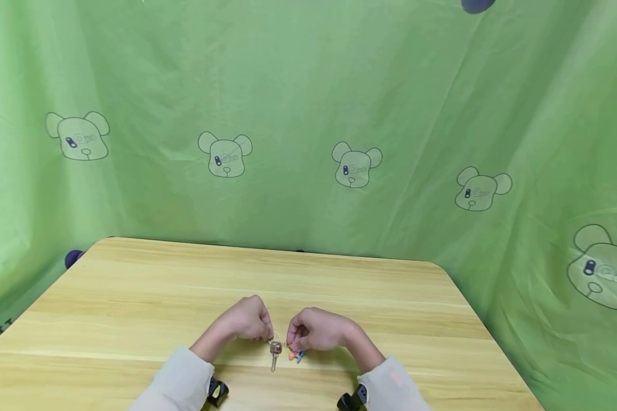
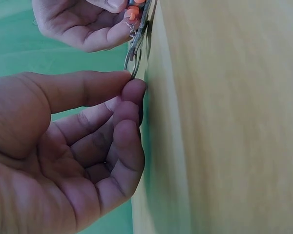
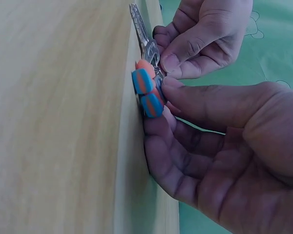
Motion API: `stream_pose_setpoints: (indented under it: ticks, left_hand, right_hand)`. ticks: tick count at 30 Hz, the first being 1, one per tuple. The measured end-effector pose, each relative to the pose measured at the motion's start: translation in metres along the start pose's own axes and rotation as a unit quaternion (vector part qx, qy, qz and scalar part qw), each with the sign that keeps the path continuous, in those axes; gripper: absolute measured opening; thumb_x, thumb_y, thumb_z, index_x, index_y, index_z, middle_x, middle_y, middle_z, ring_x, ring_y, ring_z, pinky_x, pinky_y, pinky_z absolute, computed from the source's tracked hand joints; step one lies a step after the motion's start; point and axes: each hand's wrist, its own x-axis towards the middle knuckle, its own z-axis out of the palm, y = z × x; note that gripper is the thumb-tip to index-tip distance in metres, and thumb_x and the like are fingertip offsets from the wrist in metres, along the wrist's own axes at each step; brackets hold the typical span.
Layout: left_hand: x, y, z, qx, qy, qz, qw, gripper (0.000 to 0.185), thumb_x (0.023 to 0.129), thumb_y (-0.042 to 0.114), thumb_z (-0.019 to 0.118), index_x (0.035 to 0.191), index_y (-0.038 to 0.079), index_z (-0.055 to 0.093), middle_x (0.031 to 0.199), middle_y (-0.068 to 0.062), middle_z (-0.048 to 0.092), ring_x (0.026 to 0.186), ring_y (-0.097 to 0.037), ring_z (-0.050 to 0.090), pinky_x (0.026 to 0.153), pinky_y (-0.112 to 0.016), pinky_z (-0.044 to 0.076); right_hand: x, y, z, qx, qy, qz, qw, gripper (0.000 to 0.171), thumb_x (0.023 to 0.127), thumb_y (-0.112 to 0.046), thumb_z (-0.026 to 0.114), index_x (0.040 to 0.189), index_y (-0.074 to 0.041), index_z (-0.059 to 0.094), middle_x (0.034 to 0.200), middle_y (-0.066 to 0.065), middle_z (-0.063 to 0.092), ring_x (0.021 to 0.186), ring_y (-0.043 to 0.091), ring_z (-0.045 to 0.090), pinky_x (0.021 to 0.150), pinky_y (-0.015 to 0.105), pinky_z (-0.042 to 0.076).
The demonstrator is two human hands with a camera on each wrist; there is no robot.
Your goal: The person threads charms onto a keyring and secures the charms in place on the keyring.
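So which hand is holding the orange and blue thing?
The right hand. Its thumb and fingers pinch the orange and blue charm, while the left hand pinches the metal ring beside the key.

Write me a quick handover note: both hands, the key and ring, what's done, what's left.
Left hand pinches the metal key ring between thumb and fingertip.
Right hand pinches the orange-and-blue charm end of the bunch.
The silver key hangs on the ring and lies on the wooden table between the hands.
Done: both ends gripped.
Left: the key is not yet off the ring, and I can't tell whether the ring is pried open.
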Motion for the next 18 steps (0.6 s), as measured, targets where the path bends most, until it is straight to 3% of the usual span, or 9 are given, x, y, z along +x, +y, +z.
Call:
stream_pose_setpoints:
  ticks: [18]
  left_hand:
    - [-0.0016, 0.0031, 0.0014, 0.036, 0.014, -0.012, 0.9992, 0.014, 0.078, -0.005, 0.080, 0.071, 0.006, 0.075, 0.064, -0.001, 0.066, 0.057, -0.016, 0.057, 0.054, -0.028, 0.049]
  right_hand:
    - [-0.0030, -0.0046, -0.0022, -0.028, 0.004, 0.004, 1.000, 0.010, 0.090, 0.001, 0.074, 0.094, -0.007, 0.069, 0.081, -0.003, 0.067, 0.073, 0.005, 0.061, 0.071, 0.021, 0.052]
